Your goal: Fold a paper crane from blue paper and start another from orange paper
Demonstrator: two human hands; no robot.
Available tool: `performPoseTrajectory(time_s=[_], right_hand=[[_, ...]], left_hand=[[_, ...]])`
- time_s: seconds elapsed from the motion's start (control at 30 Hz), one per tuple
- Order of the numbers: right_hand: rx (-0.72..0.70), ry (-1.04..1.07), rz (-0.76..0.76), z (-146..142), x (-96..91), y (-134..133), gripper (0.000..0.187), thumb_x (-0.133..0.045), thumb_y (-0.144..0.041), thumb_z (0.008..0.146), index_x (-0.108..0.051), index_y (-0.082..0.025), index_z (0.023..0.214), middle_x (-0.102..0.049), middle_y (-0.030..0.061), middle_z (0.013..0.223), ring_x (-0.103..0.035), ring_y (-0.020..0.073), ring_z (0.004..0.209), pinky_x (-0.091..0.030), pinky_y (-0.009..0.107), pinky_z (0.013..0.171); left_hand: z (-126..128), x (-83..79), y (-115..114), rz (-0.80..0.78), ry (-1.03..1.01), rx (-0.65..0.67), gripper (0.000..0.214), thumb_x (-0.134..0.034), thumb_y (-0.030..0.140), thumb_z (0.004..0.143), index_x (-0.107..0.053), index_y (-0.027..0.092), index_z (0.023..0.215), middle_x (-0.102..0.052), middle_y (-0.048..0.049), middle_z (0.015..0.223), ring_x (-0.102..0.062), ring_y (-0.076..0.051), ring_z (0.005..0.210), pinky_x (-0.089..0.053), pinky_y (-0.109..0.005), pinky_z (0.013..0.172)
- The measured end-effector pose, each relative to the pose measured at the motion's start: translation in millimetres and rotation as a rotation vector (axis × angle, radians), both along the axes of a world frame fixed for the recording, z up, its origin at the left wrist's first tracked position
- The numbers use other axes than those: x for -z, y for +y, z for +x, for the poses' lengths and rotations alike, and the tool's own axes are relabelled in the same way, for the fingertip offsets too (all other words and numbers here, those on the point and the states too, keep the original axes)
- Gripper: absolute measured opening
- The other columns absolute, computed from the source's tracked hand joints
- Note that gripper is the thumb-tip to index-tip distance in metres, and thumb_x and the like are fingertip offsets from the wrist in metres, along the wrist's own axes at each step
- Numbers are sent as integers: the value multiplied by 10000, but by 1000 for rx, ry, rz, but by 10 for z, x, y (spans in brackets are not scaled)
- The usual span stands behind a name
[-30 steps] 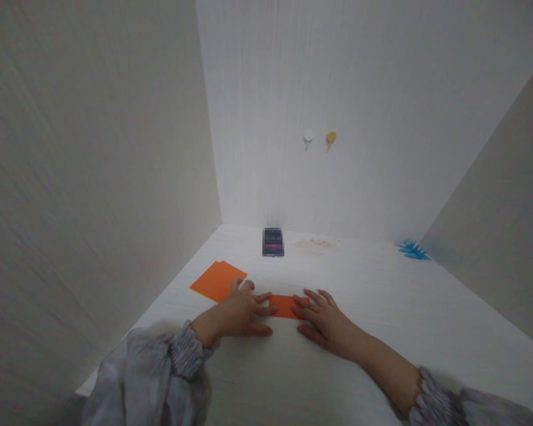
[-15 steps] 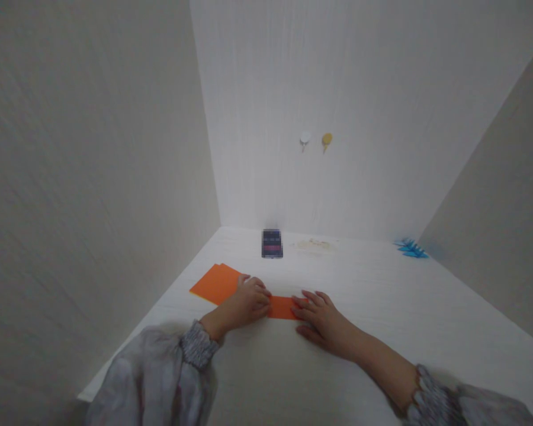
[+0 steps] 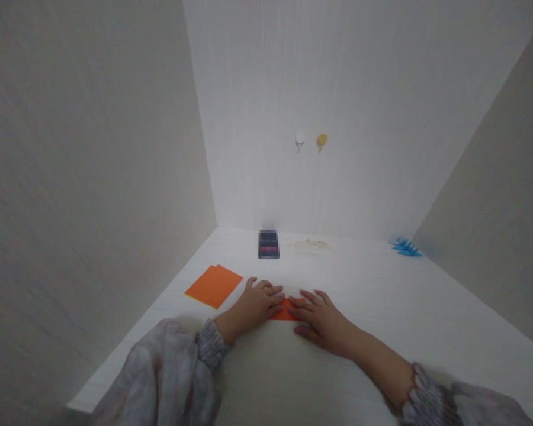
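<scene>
A small folded orange paper lies on the white table, mostly covered by both hands. My left hand rests on its left part with fingers stretched out flat. My right hand presses on its right part, fingers spread and flat. The fingertips of the two hands nearly meet over the paper. Only a small orange patch shows between them.
A stack of orange paper sheets lies to the left. A dark phone-like object stands near the back wall. Blue folded paper figures sit at the back right. Two small hooks hang on the back wall.
My left hand has slid right along the orange paper towards my right hand, covering more of it. The view has shifted a little.
</scene>
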State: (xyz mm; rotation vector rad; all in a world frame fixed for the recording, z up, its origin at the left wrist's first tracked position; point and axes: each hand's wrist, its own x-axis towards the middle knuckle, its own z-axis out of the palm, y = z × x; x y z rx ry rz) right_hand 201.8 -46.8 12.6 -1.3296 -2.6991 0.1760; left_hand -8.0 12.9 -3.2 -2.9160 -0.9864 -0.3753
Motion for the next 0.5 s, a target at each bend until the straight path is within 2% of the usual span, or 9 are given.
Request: performPoseTrajectory(time_s=[0.3,0.43,0.5], right_hand=[[28,28,-3,266,-50,10,330,-355,-394,853,-528,-292,1115,-506,7,1219,-305,285,1205,-181,545,937],[3,140,94,243,-28,82,296,-345,-299,864,-617,-246,967,-613,39,1064,-436,227,1105,-274,456,921],[3,210,173,176,-6,120,298,-339,-271,863,-617,-217,957,-616,62,1047,-465,215,1067,-306,428,906]], left_hand=[[-15,19,-5,-22,-20,-11,301,-317,407,865,-486,331,1102,-494,0,1215,-420,-219,1053,-142,-584,905],[-11,24,5,-42,-33,-12,296,-335,407,858,-493,325,1094,-494,-4,1215,-418,-224,1051,-126,-599,902],[-5,26,12,-54,-36,-9,296,-341,409,854,-492,327,1095,-490,-4,1219,-419,-227,1046,-123,-605,899]])
